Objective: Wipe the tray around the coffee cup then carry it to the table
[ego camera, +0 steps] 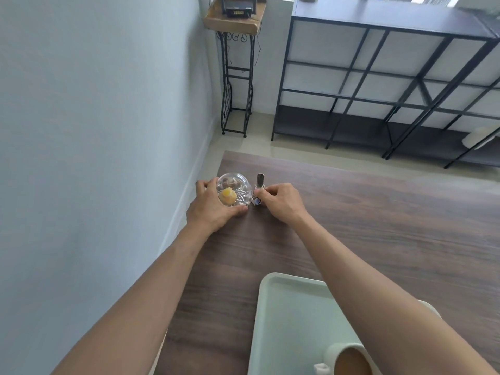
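A pale green tray [292, 315] lies on the dark wooden table [365, 226] near its front edge. A white coffee cup [349, 359] full of coffee stands on the tray's near right part, partly hidden by my right forearm. Far across the table, my left hand [209, 209] wraps around a clear glass bowl [235, 189] that holds a yellow sweet and a brown one. Just right of it, my right hand [278, 203] grips the handle of a spoon [259, 182] lying on the table. No cloth is in view.
A plain wall runs close along the table's left edge. Beyond the table stand a black metal shelf unit [378, 85] and a narrow iron stand [236, 77] with a wooden top carrying a black device. A white object lies on the low shelf at right.
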Demonstrator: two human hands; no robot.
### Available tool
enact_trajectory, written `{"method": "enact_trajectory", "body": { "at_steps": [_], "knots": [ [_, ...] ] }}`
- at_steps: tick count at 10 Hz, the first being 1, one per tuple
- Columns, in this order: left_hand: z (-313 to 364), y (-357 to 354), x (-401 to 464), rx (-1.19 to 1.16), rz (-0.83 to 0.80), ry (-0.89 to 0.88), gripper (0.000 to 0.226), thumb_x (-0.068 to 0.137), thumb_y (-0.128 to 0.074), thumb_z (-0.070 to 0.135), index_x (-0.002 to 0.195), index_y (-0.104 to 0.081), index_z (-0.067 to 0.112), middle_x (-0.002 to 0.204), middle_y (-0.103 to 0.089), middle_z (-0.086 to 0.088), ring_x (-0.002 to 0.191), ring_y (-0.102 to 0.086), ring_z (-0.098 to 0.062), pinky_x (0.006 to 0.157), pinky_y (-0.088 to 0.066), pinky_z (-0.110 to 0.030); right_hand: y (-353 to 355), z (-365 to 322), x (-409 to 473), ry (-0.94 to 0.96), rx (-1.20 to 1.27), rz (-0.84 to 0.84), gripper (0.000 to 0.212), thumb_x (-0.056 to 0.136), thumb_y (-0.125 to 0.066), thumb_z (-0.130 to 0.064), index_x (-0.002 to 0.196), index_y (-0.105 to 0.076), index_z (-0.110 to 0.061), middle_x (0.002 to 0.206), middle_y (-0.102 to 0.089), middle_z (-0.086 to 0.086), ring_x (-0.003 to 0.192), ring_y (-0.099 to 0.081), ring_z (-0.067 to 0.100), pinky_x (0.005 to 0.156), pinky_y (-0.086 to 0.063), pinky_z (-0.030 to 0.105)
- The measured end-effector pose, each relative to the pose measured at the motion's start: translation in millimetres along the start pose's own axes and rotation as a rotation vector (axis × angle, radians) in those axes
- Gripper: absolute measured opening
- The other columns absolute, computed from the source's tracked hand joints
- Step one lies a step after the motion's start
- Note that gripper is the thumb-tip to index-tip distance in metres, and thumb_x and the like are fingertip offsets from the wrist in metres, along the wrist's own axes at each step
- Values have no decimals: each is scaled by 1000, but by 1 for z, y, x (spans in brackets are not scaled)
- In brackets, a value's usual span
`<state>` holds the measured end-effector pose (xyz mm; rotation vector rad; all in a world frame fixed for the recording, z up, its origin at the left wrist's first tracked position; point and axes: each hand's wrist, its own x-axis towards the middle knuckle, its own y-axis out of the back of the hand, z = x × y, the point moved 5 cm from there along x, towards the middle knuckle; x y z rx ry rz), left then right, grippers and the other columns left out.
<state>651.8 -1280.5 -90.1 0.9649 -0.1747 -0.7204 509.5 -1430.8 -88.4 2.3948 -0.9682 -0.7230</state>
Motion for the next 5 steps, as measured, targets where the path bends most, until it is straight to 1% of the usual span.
{"method": "enact_trajectory", "body": {
  "at_steps": [1, 2, 3, 4, 5],
  "knots": [
    [0, -1, -1, 14, -17, 1, 111, 47, -81, 79, 140, -39, 35, 134, -39, 6, 110, -66, -24, 90, -55, -45, 1, 2, -3, -22, 2, 6, 33, 87, -67, -49, 62, -77, -28, 77, -79, 3, 85, -72, 20, 67, -49, 27],
    [-1, -3, -1, 9, -29, -9, 124, 48, -83, 77, 150, -27, 33, 141, -37, 4, 118, -62, -25, 93, -54, -46, 5, 2, -3, -42, -4, 2, 47, 86, -66, -60, 67, -79, -19, 79, -79, 6, 83, -71, 22, 71, -52, 31],
    [1, -3, -2, 21, -49, -33, 137, 49, -87, 73, 156, -13, 30, 147, -34, -3, 128, -56, -28, 99, -51, -48, 14, 3, -10, -66, -12, 13, 67, 85, -63, -67, 63, -69, -4, 61, -67, 5, 62, -59, 24, 63, -48, 37],
    [-1, -2, -6, -50, -88, -30, 141, 56, -91, 64, 160, -5, 24, 153, -27, -9, 136, -48, -31, 108, -45, -47, 32, 6, -21, -46, 3, 55, 73, 85, -59, -69, 71, -66, 3, 73, -73, 16, 60, -53, 17, 61, -45, 37],
    [-12, 3, -25, -91, -51, -23, 131, 65, -87, 62, 160, -6, 22, 154, -25, -11, 139, -43, -31, 111, -43, -48, 65, 9, -43, 28, 13, 198, 77, 87, -53, -70, 75, -64, 5, 87, -74, 23, 58, -50, 16, 59, -38, 34]
  ]
}}
